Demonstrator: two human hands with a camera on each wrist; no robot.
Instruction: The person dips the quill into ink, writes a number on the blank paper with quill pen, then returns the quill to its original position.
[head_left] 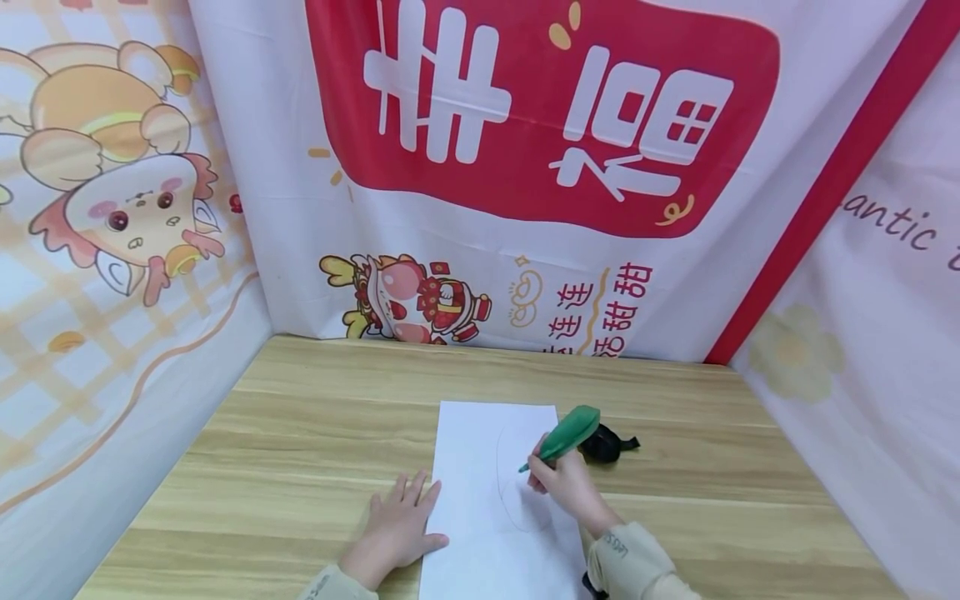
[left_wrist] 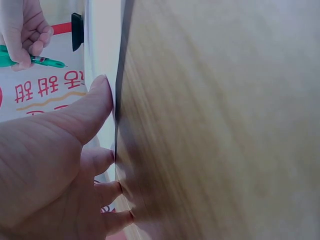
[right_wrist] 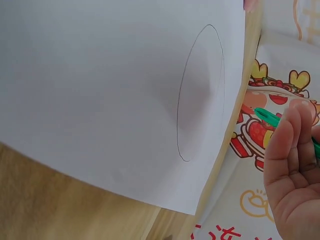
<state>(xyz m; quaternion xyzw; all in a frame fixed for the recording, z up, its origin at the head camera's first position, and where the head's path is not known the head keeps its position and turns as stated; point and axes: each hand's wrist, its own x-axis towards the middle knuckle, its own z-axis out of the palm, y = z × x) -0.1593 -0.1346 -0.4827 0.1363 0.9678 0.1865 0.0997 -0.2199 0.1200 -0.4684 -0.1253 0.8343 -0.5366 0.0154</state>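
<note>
My right hand [head_left: 572, 487] pinches a green pen [head_left: 568, 433] with a wide, leaf-shaped top. In the left wrist view, the tip of the pen [left_wrist: 47, 61] stands clear of the sheet. Beneath lies a long white sheet of paper [head_left: 468, 467], bearing a thin, open oval line [right_wrist: 178, 107]. My left hand [head_left: 397, 527] lies flat at the sheet's left edge, fingers spread. Its thumb [left_wrist: 95, 102] touches the paper's border, while the other fingers reach onto the wood.
A small black object [head_left: 602, 444] with a short tab lies right of the paper, partly behind my right hand; its kind is unclear. Another dark bit [head_left: 592, 586] shows by the right sleeve. Printed cloths [head_left: 285, 208] enclose the wooden table [head_left: 337, 400] at the back and sides.
</note>
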